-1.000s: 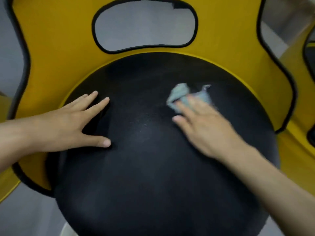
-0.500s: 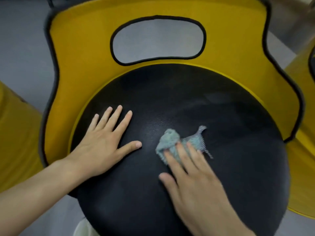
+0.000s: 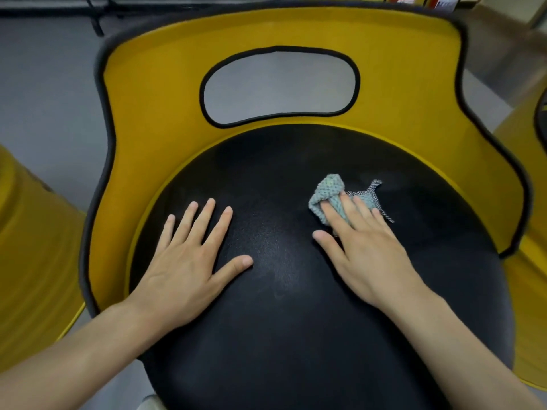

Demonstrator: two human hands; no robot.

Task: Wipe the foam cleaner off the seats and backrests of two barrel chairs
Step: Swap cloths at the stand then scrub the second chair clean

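Note:
A barrel chair fills the view, with a round black seat (image 3: 296,335) and a curved yellow backrest (image 3: 399,72) that has an oval cut-out. My left hand (image 3: 189,261) lies flat on the left part of the seat, fingers spread. My right hand (image 3: 364,247) presses a small light blue cloth (image 3: 328,189) onto the seat's right part with straight fingers. Most of the cloth pokes out beyond my fingertips. No white foam shows on the seat, only a faint sheen in its middle.
Yellow barrel furniture stands close on both sides: one piece at the left edge (image 3: 32,261) and another at the right edge (image 3: 529,161). Grey floor (image 3: 44,99) lies behind the chair, with dark cables at the top left.
My right hand has slid the cloth from the seat's middle toward the right and back part. My left hand stays flat on the left part of the seat. The view has shifted.

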